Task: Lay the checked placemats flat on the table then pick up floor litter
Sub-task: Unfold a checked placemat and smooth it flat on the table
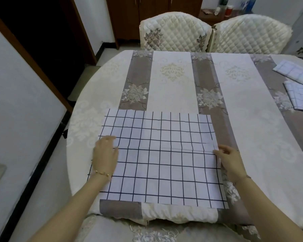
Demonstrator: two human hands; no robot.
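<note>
One checked placemat (157,159) lies spread on the near side of the table (173,88), just in front of the person. The left hand (105,154) rests on its left edge with fingers rather straight, probably to keep the cloth from sliding. The right hand (229,161) seems to pinch the right edge between thumb and fingers, though the view is not sharp there; I judge it stretches out the middle crease. Two folded placemats (292,71) lie at the far right, not yet laid flat

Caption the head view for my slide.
Left hand presses a checked placemat on the table, right hand pinches its edge; two folded placemats lie right.
</note>
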